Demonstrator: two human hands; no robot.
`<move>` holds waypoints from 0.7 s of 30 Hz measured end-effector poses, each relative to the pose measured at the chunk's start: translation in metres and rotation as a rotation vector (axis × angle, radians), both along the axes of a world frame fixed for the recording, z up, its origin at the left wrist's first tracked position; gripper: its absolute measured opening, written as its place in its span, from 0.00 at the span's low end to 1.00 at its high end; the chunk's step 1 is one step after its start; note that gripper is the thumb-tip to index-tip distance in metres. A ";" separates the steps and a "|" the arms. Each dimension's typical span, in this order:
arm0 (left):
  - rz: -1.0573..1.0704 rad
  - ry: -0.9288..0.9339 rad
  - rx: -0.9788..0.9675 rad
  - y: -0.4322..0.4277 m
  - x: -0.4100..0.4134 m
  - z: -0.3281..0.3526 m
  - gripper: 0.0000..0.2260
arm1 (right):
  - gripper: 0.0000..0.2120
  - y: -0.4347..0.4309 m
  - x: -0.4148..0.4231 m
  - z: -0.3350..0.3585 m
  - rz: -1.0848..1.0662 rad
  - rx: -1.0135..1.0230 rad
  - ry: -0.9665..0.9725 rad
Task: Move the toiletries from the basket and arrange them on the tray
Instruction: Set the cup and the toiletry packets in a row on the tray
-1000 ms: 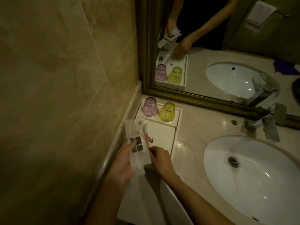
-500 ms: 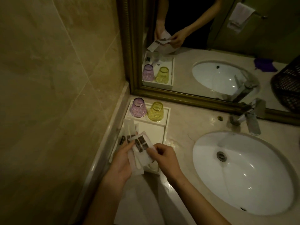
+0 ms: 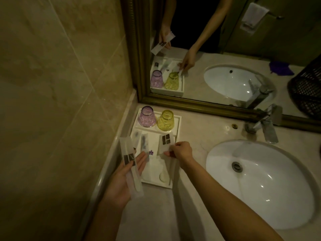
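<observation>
A white tray [image 3: 176, 119] sits on the counter in the corner by the wall and mirror. At its far end a purple glass [image 3: 147, 116] and a yellow glass [image 3: 165, 120] stand upside down. My left hand [image 3: 121, 181] holds long white toiletry packets [image 3: 130, 164] over the tray's left edge. My right hand [image 3: 181, 151] pinches a smaller white packet [image 3: 165, 142] with dark label squares, low over the tray's right side. Other packets [image 3: 141, 140] lie flat on the tray's left part. The basket [image 3: 307, 91] shows only as a dark reflection in the mirror.
A white sink basin [image 3: 260, 185] fills the counter to the right, with a chrome tap [image 3: 265, 126] behind it. The gold-framed mirror [image 3: 208, 106] runs along the back. A tiled wall [image 3: 60, 101] closes the left side. A purple cloth [image 3: 280, 67] shows in the reflection.
My hands have come apart: the right hand took the small labelled packet out of the bundle and moved it right over the tray, while the left keeps the long packets.
</observation>
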State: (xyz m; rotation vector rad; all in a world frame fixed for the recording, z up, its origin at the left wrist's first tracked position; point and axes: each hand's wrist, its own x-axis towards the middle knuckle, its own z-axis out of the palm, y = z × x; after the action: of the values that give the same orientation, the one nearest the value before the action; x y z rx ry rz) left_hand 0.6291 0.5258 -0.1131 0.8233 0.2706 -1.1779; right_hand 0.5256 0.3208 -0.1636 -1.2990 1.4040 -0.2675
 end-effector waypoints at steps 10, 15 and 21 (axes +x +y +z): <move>-0.166 -0.026 0.083 -0.025 -0.011 0.003 0.16 | 0.14 0.026 -0.015 0.040 0.331 -0.421 0.034; -0.352 -0.086 0.068 -0.036 -0.024 0.011 0.16 | 0.18 0.012 0.008 0.065 0.439 -0.020 -0.187; -0.305 -0.290 0.227 -0.025 -0.018 -0.003 0.12 | 0.08 -0.019 0.026 0.046 0.337 -0.060 -0.099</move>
State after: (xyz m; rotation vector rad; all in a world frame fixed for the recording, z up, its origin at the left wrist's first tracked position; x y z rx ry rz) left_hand 0.6112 0.5010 -0.1157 1.2541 0.0387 -1.3054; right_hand 0.5514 0.3015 -0.1177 -1.5259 1.0798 -0.1433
